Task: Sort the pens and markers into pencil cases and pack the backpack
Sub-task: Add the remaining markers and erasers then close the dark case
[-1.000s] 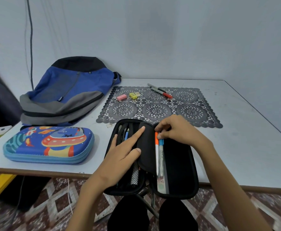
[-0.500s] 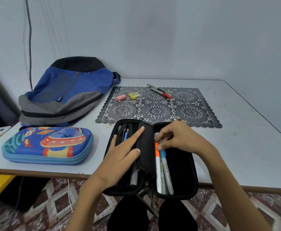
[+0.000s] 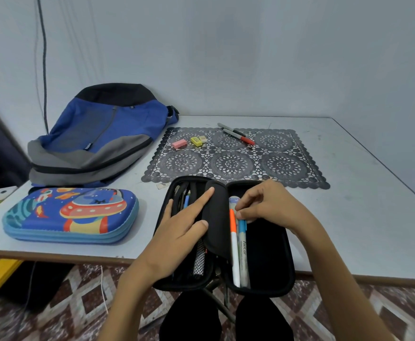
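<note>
Item: black pencil case (image 3: 270, 254), hard-shelled, lying open and overhanging the near edge of the tabletop (image 3: 361, 217). Its right half held an orange-capped marker (image 3: 234, 247) and a blue-capped marker (image 3: 243, 242), side by side. Right grip (image 3: 268, 207) pinched the blue-capped marker near its cap. Left grip (image 3: 176, 232), fingers straight, pressed the divider flap (image 3: 216, 217). Markers judged light, stiff and smooth; best taken mid-barrel.

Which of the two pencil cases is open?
The black pencil case, spread flat with its inside showing; the blue spaceship-print case to its left is closed.
</note>
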`<state>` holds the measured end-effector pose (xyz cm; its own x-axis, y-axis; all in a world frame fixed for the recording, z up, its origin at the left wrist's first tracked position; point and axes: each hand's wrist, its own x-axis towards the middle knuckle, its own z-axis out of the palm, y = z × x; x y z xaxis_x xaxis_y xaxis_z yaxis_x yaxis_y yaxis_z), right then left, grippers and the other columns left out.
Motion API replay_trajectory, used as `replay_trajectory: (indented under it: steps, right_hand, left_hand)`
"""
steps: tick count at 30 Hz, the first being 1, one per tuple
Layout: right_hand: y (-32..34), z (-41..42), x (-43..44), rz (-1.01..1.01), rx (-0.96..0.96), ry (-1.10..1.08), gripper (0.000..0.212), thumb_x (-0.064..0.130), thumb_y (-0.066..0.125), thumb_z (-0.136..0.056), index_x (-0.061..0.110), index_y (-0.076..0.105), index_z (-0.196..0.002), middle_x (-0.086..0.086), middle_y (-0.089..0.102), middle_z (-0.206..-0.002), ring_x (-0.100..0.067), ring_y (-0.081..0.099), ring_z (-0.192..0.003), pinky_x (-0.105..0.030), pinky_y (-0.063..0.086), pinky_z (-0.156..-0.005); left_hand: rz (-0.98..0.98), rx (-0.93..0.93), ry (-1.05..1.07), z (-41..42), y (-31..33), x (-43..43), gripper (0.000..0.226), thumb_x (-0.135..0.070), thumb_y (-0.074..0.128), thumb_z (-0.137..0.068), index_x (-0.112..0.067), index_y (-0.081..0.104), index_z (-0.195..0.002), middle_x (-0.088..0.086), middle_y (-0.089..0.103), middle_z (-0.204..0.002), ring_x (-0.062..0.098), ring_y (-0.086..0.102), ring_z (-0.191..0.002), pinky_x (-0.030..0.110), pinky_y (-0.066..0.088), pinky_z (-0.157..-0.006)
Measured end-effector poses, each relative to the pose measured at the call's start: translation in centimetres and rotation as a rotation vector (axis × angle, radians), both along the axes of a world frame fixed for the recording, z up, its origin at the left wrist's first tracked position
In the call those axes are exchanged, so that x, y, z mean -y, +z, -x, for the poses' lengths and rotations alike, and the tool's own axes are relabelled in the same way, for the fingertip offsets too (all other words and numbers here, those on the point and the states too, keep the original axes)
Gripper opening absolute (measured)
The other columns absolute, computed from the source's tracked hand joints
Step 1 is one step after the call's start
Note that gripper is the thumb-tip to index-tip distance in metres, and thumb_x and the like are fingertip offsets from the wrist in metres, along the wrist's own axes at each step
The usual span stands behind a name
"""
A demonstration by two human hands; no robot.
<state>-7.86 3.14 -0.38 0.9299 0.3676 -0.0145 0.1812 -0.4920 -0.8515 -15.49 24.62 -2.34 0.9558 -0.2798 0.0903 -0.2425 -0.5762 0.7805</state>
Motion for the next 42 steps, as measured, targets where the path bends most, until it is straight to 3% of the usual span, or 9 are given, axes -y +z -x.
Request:
replay_trajectory:
  steps: [5, 11, 20, 23, 26, 29, 32, 35, 42]
  right_hand:
    - [1.1, -1.6, -0.1, -0.018, -0.048, -0.018, 0.009, 0.004, 0.078, -0.078, -0.002, 0.074, -0.083, -0.012, 0.071, -0.072, -0.02, 0.067, -0.062, -0.025, 0.058, -0.058]
    - [-0.6, -11.2, -1.1, 0.219, 0.374, -0.404, 0.018, 0.011, 0.061, -0.084, 0.01, 0.073, -0.099, -0.01, 0.071, -0.096, -0.026, 0.068, -0.083, -0.038, 0.055, -0.081]
    - [-1.5, -18.9, -0.8, 0.827, 0.198, -0.227, 0.065, 0.039, 0.042, -0.098, 0.015, 0.018, -0.153, -0.008, 0.007, -0.162, -0.037, 0.013, -0.145, -0.056, 0.019, -0.114]
    - [-0.9, -19.2, -1.2, 0.832, 0.17, -0.217, 0.055, 0.034, 0.042, -0.096, 0.013, 0.035, -0.146, -0.016, 0.035, -0.15, -0.038, 0.035, -0.135, -0.053, 0.031, -0.109]
    - [-1.0, -18.7, -1.3, 0.729, 0.344, -0.292, 0.028, 0.027, 0.054, -0.091, 0.008, 0.062, -0.11, -0.015, 0.063, -0.105, -0.033, 0.059, -0.102, -0.038, 0.046, -0.084]
    - [-1.6, -18.3, -0.8, 0.495, 0.398, -0.388, 0.006, 0.008, 0.062, -0.085, 0.005, 0.067, -0.082, -0.014, 0.068, -0.091, -0.031, 0.063, -0.091, -0.035, 0.049, -0.077]
    - [-1.9, -17.7, -0.1, 0.334, 0.394, -0.459, 0.008, 0.005, 0.065, -0.084, 0.011, 0.065, -0.079, -0.007, 0.066, -0.089, -0.026, 0.062, -0.09, -0.03, 0.043, -0.071]
    - [-1.8, -16.8, -0.1, 0.18, 0.408, -0.542, 0.01, 0.017, 0.072, -0.081, 0.019, 0.062, -0.082, 0.001, 0.063, -0.083, -0.018, 0.062, -0.082, -0.03, 0.048, -0.067]
    - [3.5, -11.3, 0.3, -0.639, 0.323, -0.515, 0.024, 0.0, 0.068, -0.083, 0.011, 0.058, -0.103, -0.012, 0.069, -0.09, -0.026, 0.07, -0.076, -0.035, 0.059, -0.068]
  left_hand:
    - [0.006, -0.004, -0.003, 0.0, -0.1, 0.0, 0.064, -0.055, 0.025, -0.08, -0.06, 0.019, -0.144, -0.058, 0.029, -0.123, -0.029, 0.014, -0.13, 0.033, -0.011, -0.121]
    - [0.016, -0.012, 0.0, 0.0, -0.2, -0.2, 0.063, -0.055, 0.025, -0.082, -0.062, 0.019, -0.144, -0.052, 0.036, -0.127, -0.025, 0.017, -0.133, 0.034, -0.01, -0.122]
    - [0.022, -0.019, -0.005, 0.2, -0.1, 0.0, 0.063, -0.053, 0.025, -0.081, -0.059, 0.019, -0.144, -0.042, 0.048, -0.114, -0.026, 0.028, -0.126, 0.032, -0.011, -0.121]
    - [0.013, -0.014, -0.006, 0.0, -0.1, -0.2, 0.063, -0.053, 0.025, -0.082, -0.059, 0.018, -0.144, -0.048, 0.046, -0.114, -0.027, 0.026, -0.127, 0.032, -0.01, -0.121]
    - [0.005, -0.009, -0.013, 0.0, -0.2, -0.3, 0.063, -0.054, 0.024, -0.082, -0.059, 0.018, -0.145, -0.06, 0.039, -0.112, -0.027, 0.024, -0.127, 0.032, -0.011, -0.121]
    - [0.017, -0.012, -0.01, -0.1, -0.2, -0.3, 0.063, -0.055, 0.024, -0.082, -0.06, 0.018, -0.144, -0.055, 0.041, -0.115, -0.026, 0.024, -0.129, 0.033, -0.011, -0.121]
    - [0.018, -0.024, -0.012, -0.1, 0.0, -0.3, 0.063, -0.056, 0.024, -0.082, -0.06, 0.017, -0.145, -0.048, 0.036, -0.13, -0.024, 0.019, -0.133, 0.034, -0.011, -0.121]
    - [0.018, -0.032, -0.007, -0.1, 0.0, -0.3, 0.064, -0.056, 0.024, -0.081, -0.059, 0.018, -0.145, -0.041, 0.048, -0.119, -0.028, 0.022, -0.128, 0.032, -0.011, -0.121]
    - [0.022, -0.027, -0.006, -0.1, 0.0, -0.2, 0.066, -0.055, 0.024, -0.08, -0.058, 0.019, -0.145, -0.049, 0.032, -0.13, -0.027, 0.015, -0.131, 0.032, -0.01, -0.121]
